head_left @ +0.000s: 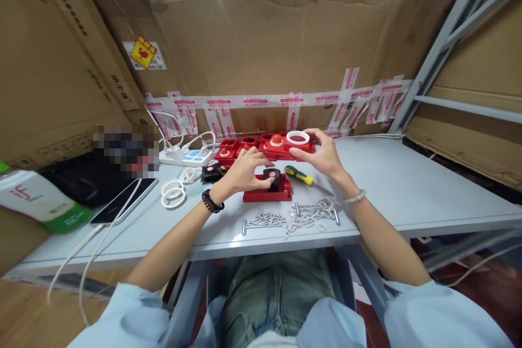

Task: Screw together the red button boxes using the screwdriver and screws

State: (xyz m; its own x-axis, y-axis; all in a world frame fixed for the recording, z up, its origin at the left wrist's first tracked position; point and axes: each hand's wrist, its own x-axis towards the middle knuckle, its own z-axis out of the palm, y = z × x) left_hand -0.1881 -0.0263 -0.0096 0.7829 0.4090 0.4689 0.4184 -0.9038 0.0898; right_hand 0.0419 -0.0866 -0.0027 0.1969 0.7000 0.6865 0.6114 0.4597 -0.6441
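My left hand [247, 171] is closed around a black block [272, 178] with a round red-and-white face. That block sits in a red rectangular base [261, 194] with raised edges. Farther back, my right hand [324, 155] curls its thumb and fingers about a white ring [297, 138] on top of a red housing [300, 153]; the exact contact is partly hidden. Between the hands lies a screwdriver [299, 174] with a green and yellow handle. Silver screws [265, 219] are heaped in front of the base, beside white cords with metal T-shaped bars [316, 211].
Several red housings [228, 151] line the back. Loose white rings [173, 194] and more black blocks [214, 172] are left of the base. A power strip [187, 157], a phone [124, 201] with a cable and a white-green bottle [44, 201] stand farther left. Cardboard [261, 49] walls the back.
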